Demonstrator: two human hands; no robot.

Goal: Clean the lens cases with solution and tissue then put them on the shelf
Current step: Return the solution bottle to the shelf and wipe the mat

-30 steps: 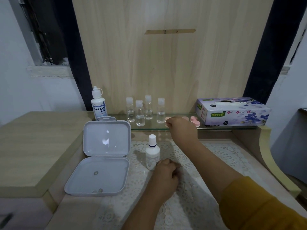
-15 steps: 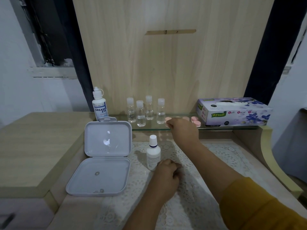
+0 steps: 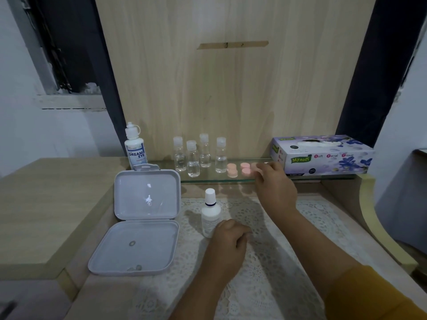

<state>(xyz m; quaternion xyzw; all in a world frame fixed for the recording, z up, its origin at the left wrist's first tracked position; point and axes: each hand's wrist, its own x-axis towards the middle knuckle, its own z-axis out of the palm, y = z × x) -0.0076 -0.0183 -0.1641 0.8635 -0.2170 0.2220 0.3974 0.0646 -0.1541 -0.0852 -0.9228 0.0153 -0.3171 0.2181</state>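
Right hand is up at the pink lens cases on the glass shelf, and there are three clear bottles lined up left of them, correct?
Not quite: the head view shows four clear bottles, not three. The rest holds: the right hand is at the pink lens cases on the glass shelf, and the bottles stand left of them.

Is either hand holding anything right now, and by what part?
The right hand pinches a pink lens case by its edge on the glass shelf. The left hand rests curled, holding nothing visible.
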